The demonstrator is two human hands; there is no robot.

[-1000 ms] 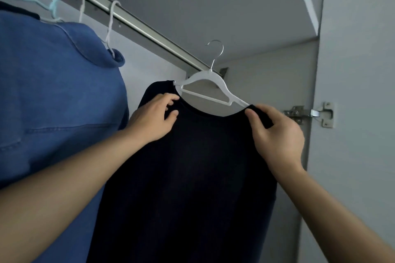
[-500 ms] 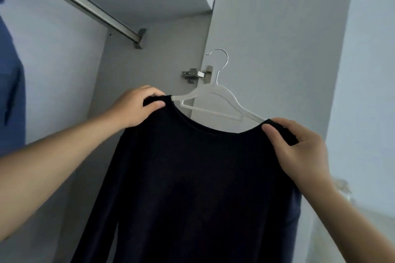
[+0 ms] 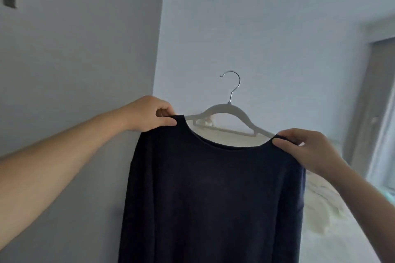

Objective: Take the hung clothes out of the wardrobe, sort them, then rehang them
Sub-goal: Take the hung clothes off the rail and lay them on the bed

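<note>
Dark navy long-sleeved knit top (image 3: 211,194) held up in the air on a white plastic hanger with a metal hook (image 3: 226,111) (hook free, on no rail). Left hand (image 3: 149,113) pinches one shoulder — right hand (image 3: 307,147) pinches the other. Grey wardrobe panel (image 3: 81,49) behind, left.

Two bare forearms, sleeveless, bare hands (image 3: 149,113)

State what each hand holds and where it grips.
Both hold the dark navy sweater, on its white hanger. The left hand pinches its left shoulder, the right hand its right shoulder, each beside the neckline.
</note>
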